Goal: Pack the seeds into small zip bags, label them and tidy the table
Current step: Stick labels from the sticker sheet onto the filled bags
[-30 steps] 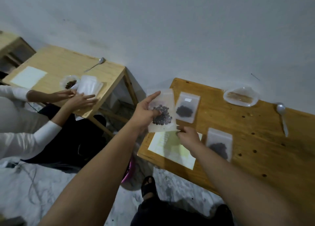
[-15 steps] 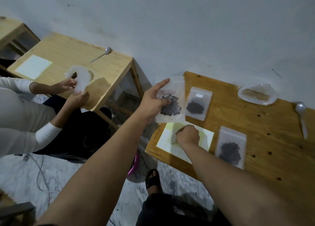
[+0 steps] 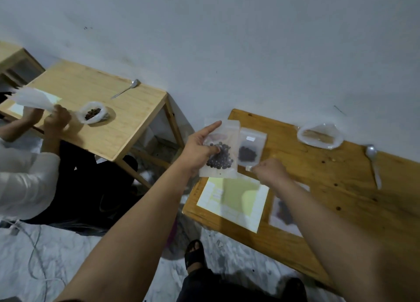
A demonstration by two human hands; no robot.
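labelling: a clear zip bag of dark seeds [image 3: 223, 159] is gripped by the left hand [image 3: 200, 149], a tiny white sticker [image 3: 249, 168] pinched by the right hand [image 3: 271, 172]. next, it should probably be pressed on flat.

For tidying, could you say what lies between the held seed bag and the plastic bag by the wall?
Head view: a labelled zip bag of dark seeds, then bare table.

The scene is rendered dim and bluish under soft, diffuse light, the label sheet [image 3: 236, 201] is lit brightest, the right hand [image 3: 271, 172] just above it is smeared by motion blur, a faint shadow is cast across it, and edges far from it are bowed by wide-angle distortion.
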